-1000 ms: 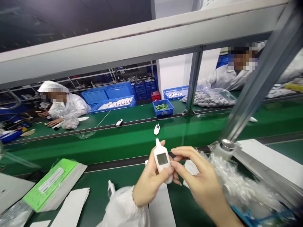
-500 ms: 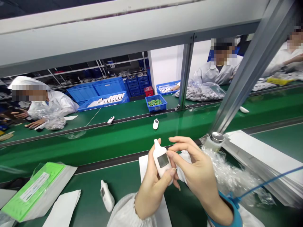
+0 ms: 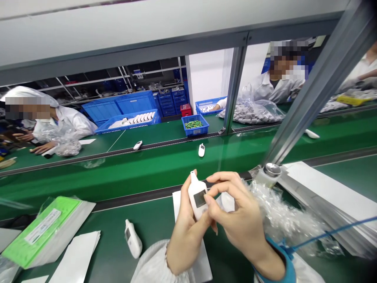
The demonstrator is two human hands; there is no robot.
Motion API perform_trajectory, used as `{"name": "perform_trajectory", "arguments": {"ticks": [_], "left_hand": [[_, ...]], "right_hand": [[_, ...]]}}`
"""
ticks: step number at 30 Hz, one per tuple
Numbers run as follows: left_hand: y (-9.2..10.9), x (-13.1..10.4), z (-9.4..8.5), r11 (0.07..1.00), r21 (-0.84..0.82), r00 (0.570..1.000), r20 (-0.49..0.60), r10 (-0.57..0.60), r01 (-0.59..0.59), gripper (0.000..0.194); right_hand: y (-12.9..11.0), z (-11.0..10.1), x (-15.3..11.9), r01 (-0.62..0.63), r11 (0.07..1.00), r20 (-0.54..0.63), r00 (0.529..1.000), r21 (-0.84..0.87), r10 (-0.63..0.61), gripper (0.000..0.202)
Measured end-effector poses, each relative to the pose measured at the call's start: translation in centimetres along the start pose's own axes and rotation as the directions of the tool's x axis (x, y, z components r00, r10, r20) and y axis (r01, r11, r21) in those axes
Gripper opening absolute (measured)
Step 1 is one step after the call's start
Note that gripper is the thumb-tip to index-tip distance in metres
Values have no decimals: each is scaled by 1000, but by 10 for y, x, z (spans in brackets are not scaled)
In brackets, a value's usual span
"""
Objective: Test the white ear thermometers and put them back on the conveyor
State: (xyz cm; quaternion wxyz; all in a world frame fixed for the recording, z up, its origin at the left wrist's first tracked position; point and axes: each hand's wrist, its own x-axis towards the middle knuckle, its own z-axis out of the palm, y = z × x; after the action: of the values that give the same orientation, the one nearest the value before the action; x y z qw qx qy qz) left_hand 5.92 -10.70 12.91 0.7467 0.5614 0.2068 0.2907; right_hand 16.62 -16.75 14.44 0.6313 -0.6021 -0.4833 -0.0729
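A white handheld device with a grey screen and narrow tip is held upright, tip away from me. My left hand is wrapped round it, thumb on its lower front. My right hand touches the screen's right edge with thumb and forefinger close together; whether they pinch something is too small to tell. A second white device lies on the green table to the left. White sheets lie under my hands.
A green-topped pack and white papers lie left. At right are a metal-capped bottle, clear plastic bags and a blue cord. Beyond, the green belt carries white devices. Co-workers sit across, near blue bins.
My right thumb and forefinger have moved over the screen's right edge. On the belt, the white devices have shifted to the right. The camera view has shifted slightly.
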Motion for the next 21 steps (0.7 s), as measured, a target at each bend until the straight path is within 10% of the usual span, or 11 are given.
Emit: {"name": "perform_trajectory", "arguments": {"ticks": [12, 16, 21], "left_hand": [[0, 10, -7, 977, -205, 997, -41, -63, 53, 86], [10, 21, -11, 988, -154, 999, -1, -34, 33, 86], [19, 15, -12, 991, -133, 998, 53, -15, 22, 85]], "right_hand": [[-29, 2, -11, 322, 936, 105, 935, 143, -338, 23], [-17, -30, -14, 124, 984, 152, 978, 125, -142, 22], [51, -102, -30, -137, 874, -54, 991, -466, 126, 18]]}}
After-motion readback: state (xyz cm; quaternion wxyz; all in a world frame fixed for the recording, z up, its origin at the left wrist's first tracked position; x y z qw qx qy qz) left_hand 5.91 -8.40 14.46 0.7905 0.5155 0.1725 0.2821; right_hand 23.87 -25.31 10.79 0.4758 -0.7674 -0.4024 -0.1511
